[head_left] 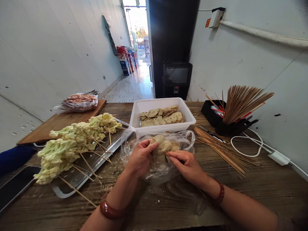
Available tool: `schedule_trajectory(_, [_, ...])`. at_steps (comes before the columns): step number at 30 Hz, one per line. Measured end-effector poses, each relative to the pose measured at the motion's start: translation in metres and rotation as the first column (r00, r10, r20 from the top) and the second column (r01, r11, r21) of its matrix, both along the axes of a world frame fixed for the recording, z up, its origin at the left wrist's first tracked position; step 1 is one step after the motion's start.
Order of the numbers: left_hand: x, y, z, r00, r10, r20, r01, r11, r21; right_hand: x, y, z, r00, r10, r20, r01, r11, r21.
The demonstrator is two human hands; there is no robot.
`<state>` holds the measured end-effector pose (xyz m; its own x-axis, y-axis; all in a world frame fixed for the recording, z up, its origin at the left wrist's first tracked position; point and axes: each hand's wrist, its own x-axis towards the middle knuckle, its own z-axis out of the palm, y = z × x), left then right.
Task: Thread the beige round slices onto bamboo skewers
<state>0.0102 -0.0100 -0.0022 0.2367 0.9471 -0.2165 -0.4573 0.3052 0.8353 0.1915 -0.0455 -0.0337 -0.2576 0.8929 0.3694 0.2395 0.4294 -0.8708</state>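
No legible lettering anywhere

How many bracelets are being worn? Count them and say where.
2: a smooth reddish bangle around the arm behind the left hand, and a beaded bracelet behind the right hand.

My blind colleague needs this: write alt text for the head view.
A left hand and right hand hold skewered beige rounds over a clear plastic bag on a wooden table. Behind, a white tub holds more skewered rounds; skewered cauliflower lies on a silvery tray at left, loose bamboo skewers at right.
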Motion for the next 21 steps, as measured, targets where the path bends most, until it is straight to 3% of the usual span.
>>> schedule_trajectory(21, [-0.0028,0.0052,-0.0018,0.988,0.152,0.033,-0.153,0.988,0.032,0.0021,-0.0023,0.0061,0.996,0.085,0.016,-0.084,0.994,-0.068])
